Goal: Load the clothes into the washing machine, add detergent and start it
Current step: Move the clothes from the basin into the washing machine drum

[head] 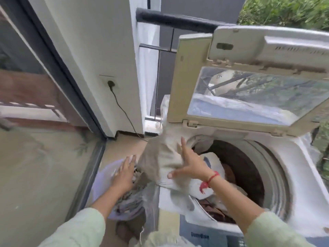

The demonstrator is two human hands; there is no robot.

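The right grip, fingers spread, presses a beige garment beneath it over the washer rim; the left grip, fingers straight, touches clothes in the basket below it.

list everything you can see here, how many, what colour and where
washing machine: 1, white, top-loader at right
lid: 1, cream with clear window, raised at the back
beige garment: 1, beige-grey, across the machine's left rim
clothes in drum: several, white and dark red, inside the machine
basket: 1, lilac, on the floor left of the machine
basket clothes: a pile, greyish, in the basket
socket: 1, white, on the wall
cable: 1, black, from socket down to floor
railing: 1, black, top centre
left hand: 1, fingers straight, over the basket
right hand: 1, fingers spread, against the beige garment
red thread: 1, red, on the right wrist
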